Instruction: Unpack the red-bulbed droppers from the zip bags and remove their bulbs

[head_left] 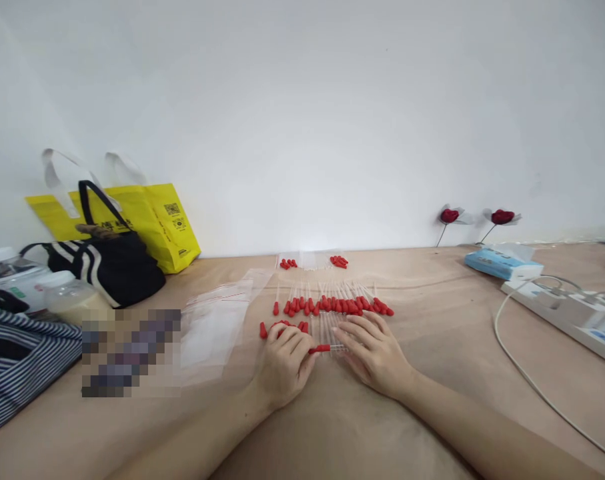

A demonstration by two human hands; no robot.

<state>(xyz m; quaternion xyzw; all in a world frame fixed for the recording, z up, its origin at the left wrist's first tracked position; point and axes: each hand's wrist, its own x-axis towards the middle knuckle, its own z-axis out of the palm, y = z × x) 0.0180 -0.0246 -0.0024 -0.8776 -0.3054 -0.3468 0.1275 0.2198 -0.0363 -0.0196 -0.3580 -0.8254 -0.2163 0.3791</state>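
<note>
In the head view, low in the middle of the frame, the left hand (282, 363) was curled shut, pinching the red end of a dropper (321, 348). The right hand (375, 353) lay just beside it, thumb at the clear tube. I could not tell if it pinched. Just above the hands sat a row of droppers (332, 305) on the table (432, 333). Clear bags (217, 320) lay left of them — a yellow bag (167, 223) stood at the far left.

QR codes on yellow bag (158, 223), lettering illegible
</note>
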